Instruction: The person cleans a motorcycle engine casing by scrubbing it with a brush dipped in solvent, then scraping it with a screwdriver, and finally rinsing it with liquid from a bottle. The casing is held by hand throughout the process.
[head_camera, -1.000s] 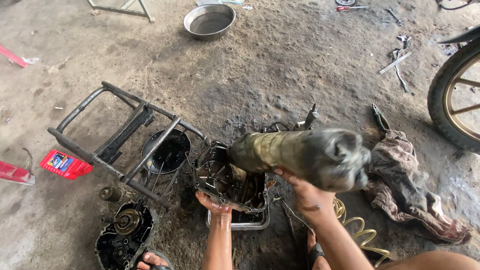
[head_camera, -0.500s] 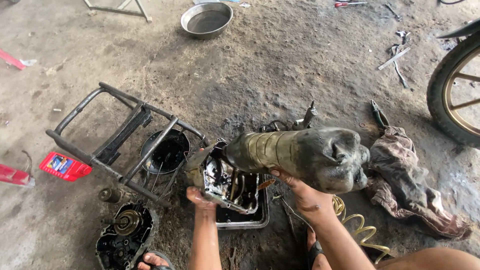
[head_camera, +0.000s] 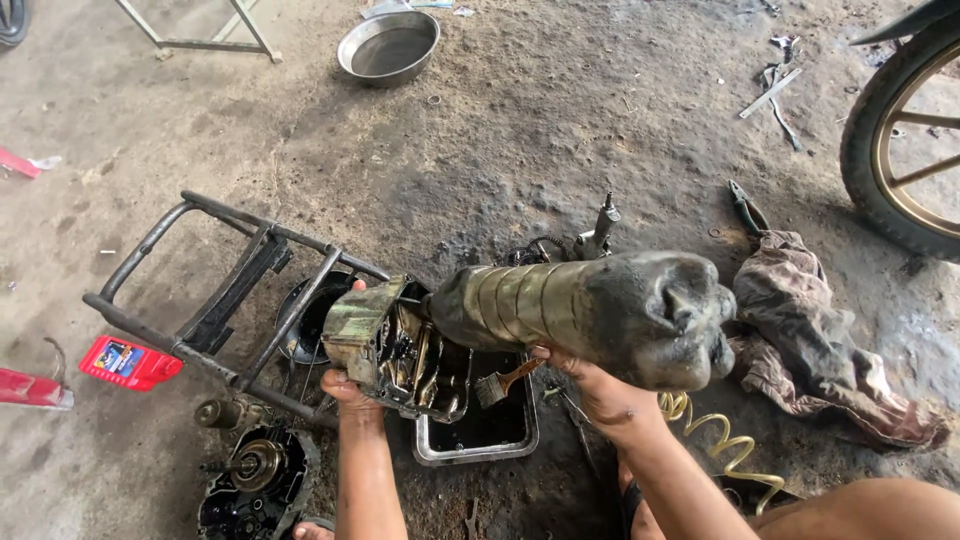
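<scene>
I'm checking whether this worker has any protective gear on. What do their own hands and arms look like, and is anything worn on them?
Both arms are bare up to the frame edge: no sleeves show. The left hand and the right hand wear no gloves, and I see no watch, ring or wristband. Fingers and forearms look smudged with dark grime or oil.

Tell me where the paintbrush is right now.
In the head view, the paintbrush leans in the black tray on the floor, low centre, just below the engine case and beside the right hand.

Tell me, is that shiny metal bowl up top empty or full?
Empty. The metal bowl sits upright on the ground, and its bare grey bottom shows.
</scene>
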